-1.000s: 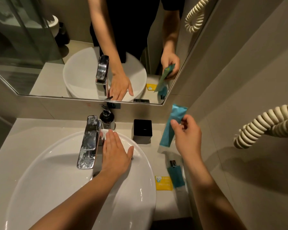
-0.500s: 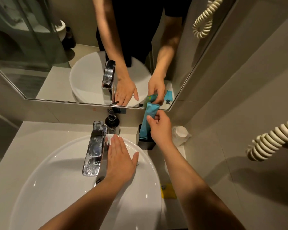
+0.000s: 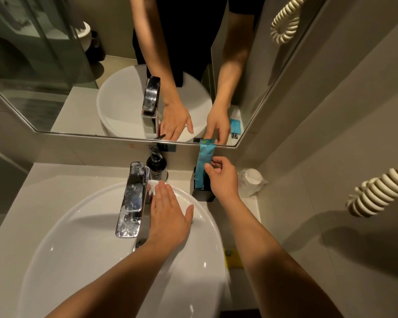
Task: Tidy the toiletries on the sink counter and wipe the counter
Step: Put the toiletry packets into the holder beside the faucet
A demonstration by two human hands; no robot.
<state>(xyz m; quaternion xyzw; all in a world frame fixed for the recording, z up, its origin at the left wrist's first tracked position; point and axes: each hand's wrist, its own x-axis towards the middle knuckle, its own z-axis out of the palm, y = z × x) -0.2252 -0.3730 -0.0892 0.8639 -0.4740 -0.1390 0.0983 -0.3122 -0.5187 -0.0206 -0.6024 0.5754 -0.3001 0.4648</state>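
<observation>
Standing a teal sachet (image 3: 205, 165) upright in the black holder (image 3: 201, 193), the right hand (image 3: 222, 177) works at the far right of the desk (image 3: 62, 191), just below the mirror (image 3: 78, 65). In the head view, its only one, the grip of that hand is closed lightly on the sachet: fingertips (image 3: 208, 168) pinch the right edge about halfway up, while the lower end already sits inside the holder and the top reaches the mirror's frame. The left hand (image 3: 170, 214) lies flat and open on the far rim of the white basin (image 3: 78, 249), just right of the chrome tap (image 3: 133, 200), holding nothing.

The sachet looks light, thin and flexible, with a smooth printed skin; it would probably buckle if pushed from the top, so the mid-edge pinch seems the sensible hold, and a gentle release should leave it leaning against the wall. Being tall for its holder, it may tip over if let go off balance.

Behind the tap stands a dark pump bottle (image 3: 157, 165). To the right of the holder rests a wrapped cup (image 3: 251, 182) in clear film, likely crackly and easy to knock. A yellow packet (image 3: 233, 259) peeks out nearer, partly hidden by the right forearm; what else lies there cannot be told. A coiled cord (image 3: 377, 191) hangs on the right wall. No cloth is visible, so wiping appears not yet started.
</observation>
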